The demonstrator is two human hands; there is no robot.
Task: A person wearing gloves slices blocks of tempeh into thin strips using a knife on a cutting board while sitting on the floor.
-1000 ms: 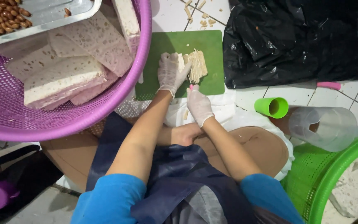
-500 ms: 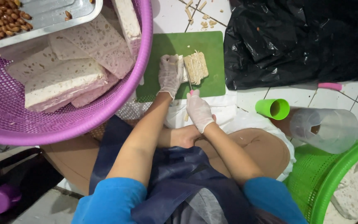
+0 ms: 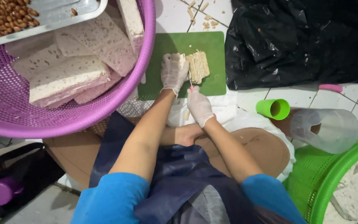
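My left hand [image 3: 174, 71], in a thin pale glove, lies flat with fingers closed down on one tempeh block [image 3: 196, 66], already cut into many thin slices, on the single green cutting board [image 3: 201, 43]. My right hand [image 3: 199, 105], also gloved, is curled tight around what seems to be a slim knife [image 3: 190, 81]; its blade is hard to make out. One purple mesh basket [image 3: 83, 112] to my left holds about five pale, speckled slabs [image 3: 69, 76]. One green plastic cup [image 3: 273, 108] lies on its side to my right.
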